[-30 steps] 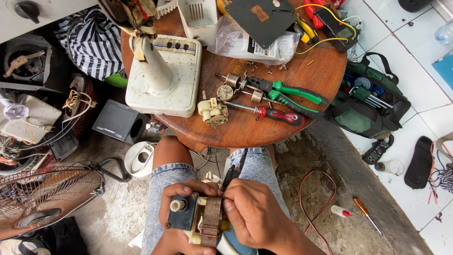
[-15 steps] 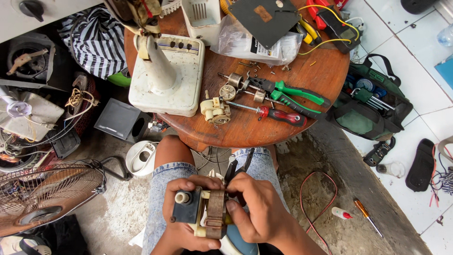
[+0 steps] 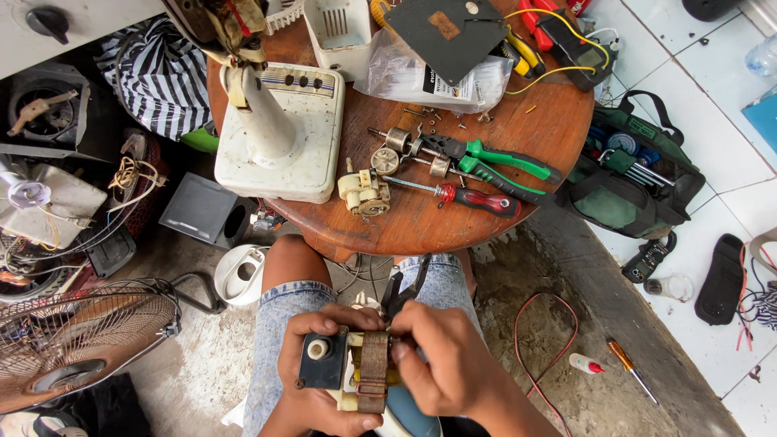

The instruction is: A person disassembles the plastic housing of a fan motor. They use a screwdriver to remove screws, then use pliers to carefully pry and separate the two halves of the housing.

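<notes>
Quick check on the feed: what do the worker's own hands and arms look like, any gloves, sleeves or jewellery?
Both the left hand and the right hand are bare: no gloves, and no rings or watch show. The forearms are uncovered as far as the frame shows, with no sleeves in view. Below them, frayed light-blue denim shorts cover the thighs.

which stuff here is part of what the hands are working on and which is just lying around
In hand:
- small fan motor, held by the left hand
- right hand at the motor's top, by its black wires

Lying about:
- green pliers
- red screwdriver
- white fan base
- green tool bag
- fan grille
</notes>
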